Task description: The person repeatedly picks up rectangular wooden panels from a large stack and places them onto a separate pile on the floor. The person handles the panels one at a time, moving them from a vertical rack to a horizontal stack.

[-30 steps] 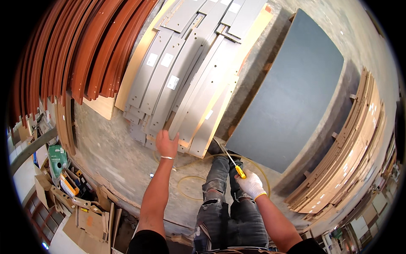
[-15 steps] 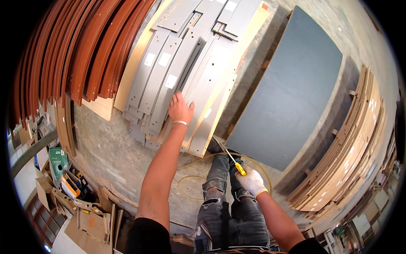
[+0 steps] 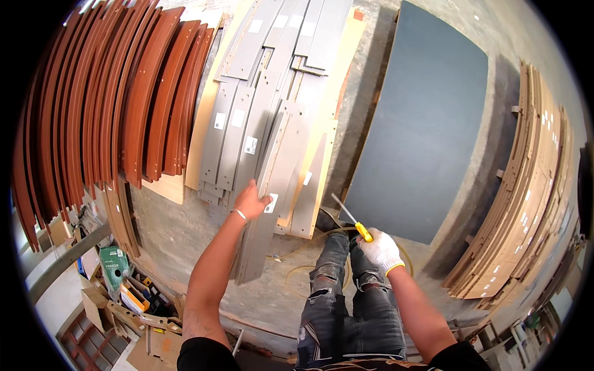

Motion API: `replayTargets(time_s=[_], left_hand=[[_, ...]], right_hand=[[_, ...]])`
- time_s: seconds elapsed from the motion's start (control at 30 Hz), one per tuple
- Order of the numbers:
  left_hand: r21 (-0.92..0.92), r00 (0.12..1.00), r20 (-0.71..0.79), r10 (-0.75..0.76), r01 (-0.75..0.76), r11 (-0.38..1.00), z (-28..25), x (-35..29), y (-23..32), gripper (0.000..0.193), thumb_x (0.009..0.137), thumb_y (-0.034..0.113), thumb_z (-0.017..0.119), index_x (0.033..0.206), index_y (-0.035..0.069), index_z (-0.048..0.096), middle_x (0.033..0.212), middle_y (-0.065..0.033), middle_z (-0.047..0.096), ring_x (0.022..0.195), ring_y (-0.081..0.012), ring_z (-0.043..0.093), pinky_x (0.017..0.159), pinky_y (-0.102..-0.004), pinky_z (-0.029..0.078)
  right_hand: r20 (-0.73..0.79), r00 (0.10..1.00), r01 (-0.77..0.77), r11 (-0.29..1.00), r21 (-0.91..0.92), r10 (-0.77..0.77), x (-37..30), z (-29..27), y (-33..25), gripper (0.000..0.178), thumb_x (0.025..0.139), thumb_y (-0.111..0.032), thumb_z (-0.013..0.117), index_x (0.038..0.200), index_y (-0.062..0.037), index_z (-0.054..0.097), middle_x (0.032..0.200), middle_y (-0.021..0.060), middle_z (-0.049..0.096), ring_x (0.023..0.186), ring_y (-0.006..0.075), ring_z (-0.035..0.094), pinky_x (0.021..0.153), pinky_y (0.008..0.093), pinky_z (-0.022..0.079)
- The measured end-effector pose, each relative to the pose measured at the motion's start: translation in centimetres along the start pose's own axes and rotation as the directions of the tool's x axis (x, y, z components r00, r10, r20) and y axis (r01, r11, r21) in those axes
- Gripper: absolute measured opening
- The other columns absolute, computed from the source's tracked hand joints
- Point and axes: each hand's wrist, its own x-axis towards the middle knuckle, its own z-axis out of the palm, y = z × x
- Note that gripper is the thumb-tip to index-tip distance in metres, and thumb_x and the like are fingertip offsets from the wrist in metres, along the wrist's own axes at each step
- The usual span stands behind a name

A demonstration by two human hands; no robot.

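Note:
My bare left hand [image 3: 252, 201], with a pale band at the wrist, is closed on the edge of a long grey panel [image 3: 288, 162]. The thumb lies beside a white label on it. This panel lies askew over the stack of grey panels [image 3: 213, 145], its near end jutting out past them toward me. Holes show near its far end. In a white knit glove, my right hand [image 3: 382, 251] holds a screwdriver [image 3: 364, 232] by its yellow handle, near my knees. The metal shaft points up and left, clear of the panels.
Reddish-brown boards [image 3: 141, 105] stand in a row at the far left. A large dark grey board [image 3: 427, 123] lies right of the stack. Brown boards [image 3: 513, 229] are piled farther right. A thin yellowish hose [image 3: 297, 248] curves across the floor by my feet. Boxes and clutter fill the lower left.
My left hand now grips a grey panel, which has shifted toward me and turned askew on the stack. The screwdriver stays in my right hand. The whole view has shifted a little.

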Motion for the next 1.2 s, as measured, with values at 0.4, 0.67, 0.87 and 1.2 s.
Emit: replayTargets(time_s=[0.4, 0.67, 0.87, 1.2], left_hand=[[-0.368, 0.808, 0.54, -0.237, 0.48, 0.797, -2.9, -4.4, -4.9, 0.045, 0.086, 0.02, 0.076, 0.124, -0.004, 0.068, 0.117, -0.0148, 0.072, 0.105, -0.0254, 0.068, 0.095, -0.0342, 0.051], [-0.167, 0.756, 0.638, -0.149, 0.324, 0.931, 1.3, -7.9, -3.4, 0.048, 0.081, 0.026, 0.08, 0.115, -0.007, 0.071, 0.11, -0.0195, 0.075, 0.103, -0.0272, 0.07, 0.094, -0.0363, 0.052], [0.252, 0.806, 0.502, -0.315, 0.212, 0.944, 5.4, -10.9, -3.1, 0.055, 0.081, 0.038, 0.076, 0.109, -0.009, 0.07, 0.112, -0.0324, 0.069, 0.108, -0.0445, 0.067, 0.094, -0.0442, 0.054], [0.303, 0.826, 0.415, -0.381, 0.269, 0.914, 1.9, -8.9, -5.3, 0.058, 0.077, 0.043, 0.075, 0.102, -0.009, 0.072, 0.109, -0.0316, 0.07, 0.103, -0.0445, 0.069, 0.09, -0.0461, 0.055]], right_hand=[[0.249, 0.968, 0.016, 0.992, -0.124, 0.016, -3.9, 3.2, 0.2, 0.045, 0.091, -0.047, 0.063, 0.119, -0.0111, 0.068, 0.11, 0.02, 0.073, 0.107, 0.0386, 0.069, 0.093, 0.0477, 0.053], [0.271, 0.96, -0.024, 0.989, -0.148, 0.064, -3.9, 4.4, 2.7, 0.045, 0.092, -0.05, 0.064, 0.119, -0.0142, 0.067, 0.11, 0.0182, 0.073, 0.108, 0.0376, 0.068, 0.093, 0.0472, 0.053], [0.272, 0.96, -0.017, 0.987, -0.162, 0.062, -3.9, 3.5, 2.7, 0.044, 0.091, -0.045, 0.063, 0.12, -0.0123, 0.068, 0.11, 0.0196, 0.073, 0.106, 0.0389, 0.069, 0.093, 0.0484, 0.054], [0.313, 0.949, 0.038, 0.977, -0.21, 0.031, -3.8, 5.4, 2.9, 0.043, 0.091, -0.045, 0.064, 0.118, -0.0115, 0.068, 0.109, 0.0191, 0.074, 0.105, 0.039, 0.069, 0.092, 0.0477, 0.055]])
